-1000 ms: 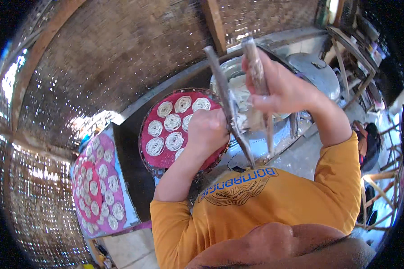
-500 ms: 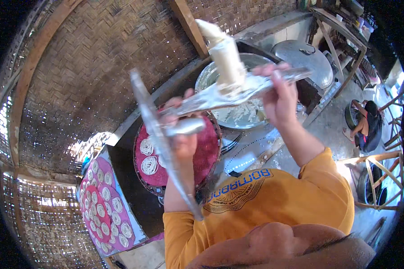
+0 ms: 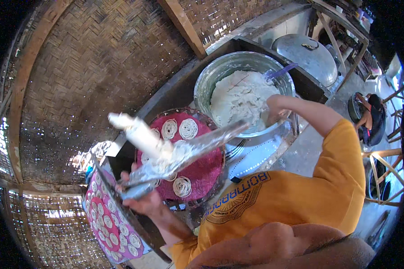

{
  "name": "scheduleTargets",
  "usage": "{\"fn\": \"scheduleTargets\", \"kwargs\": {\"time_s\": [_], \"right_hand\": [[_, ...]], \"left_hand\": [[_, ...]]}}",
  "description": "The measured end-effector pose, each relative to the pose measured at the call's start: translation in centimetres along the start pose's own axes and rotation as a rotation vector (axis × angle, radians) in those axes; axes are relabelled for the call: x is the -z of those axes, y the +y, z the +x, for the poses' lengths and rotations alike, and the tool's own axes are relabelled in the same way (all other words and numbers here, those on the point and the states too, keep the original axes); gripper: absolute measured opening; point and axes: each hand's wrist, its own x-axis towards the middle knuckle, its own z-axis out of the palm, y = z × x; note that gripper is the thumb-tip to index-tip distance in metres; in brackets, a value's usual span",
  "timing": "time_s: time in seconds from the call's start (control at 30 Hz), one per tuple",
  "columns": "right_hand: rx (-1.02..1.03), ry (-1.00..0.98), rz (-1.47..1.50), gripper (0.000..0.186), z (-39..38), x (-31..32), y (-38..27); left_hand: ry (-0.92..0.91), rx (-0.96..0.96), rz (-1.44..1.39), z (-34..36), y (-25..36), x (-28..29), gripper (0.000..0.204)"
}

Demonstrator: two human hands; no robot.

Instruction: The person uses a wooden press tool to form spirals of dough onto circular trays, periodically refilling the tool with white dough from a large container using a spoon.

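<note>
My left hand (image 3: 143, 201) grips a dough-smeared hand press; its flat bar (image 3: 197, 150) slants up to the right, with a whitish cylindrical plunger (image 3: 141, 136) sticking out. A second long bar (image 3: 132, 217) of the press crosses by the same hand. My right hand (image 3: 277, 107) reaches into a large metal basin (image 3: 203, 89) at its right side, touching white dough (image 3: 238, 96); its fingers are mostly hidden. Below the press lies a round tray with a deep pink cloth (image 3: 206, 166) bearing several white noodle coils (image 3: 182, 186), some covered by the press.
At the left stands a pink sheet (image 3: 114, 215) covered with more coils. A purple-handled utensil (image 3: 280, 71) leans in the basin. Behind it is a big lidded metal pot (image 3: 306, 58). A woven wall (image 3: 98, 58) rises ahead; another person (image 3: 371, 119) crouches at far right.
My right hand has let go of the press bar and moved into the basin. My left hand has lowered the press to the left, and its plunger now tilts left.
</note>
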Motion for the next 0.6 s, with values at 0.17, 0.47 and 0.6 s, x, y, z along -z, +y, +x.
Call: {"fn": "scheduleTargets", "kwargs": {"time_s": [0.17, 0.47, 0.6], "right_hand": [[0.197, 0.428, -0.089, 0.014, -2.8, 2.7, 2.0], [0.227, 0.812, -0.297, 0.01, 3.1, 3.5, 5.5], [0.251, 0.743, -0.335, 0.01, 4.9, 2.4, 5.7]], "left_hand": [[0.044, -0.137, 0.09, -2.2, 3.9, 1.2, 0.043], [0.09, -0.143, 0.077, -4.2, 5.8, 3.8, 0.042], [0.07, -0.109, 0.026, -4.6, 6.3, 3.6, 0.043]]}}
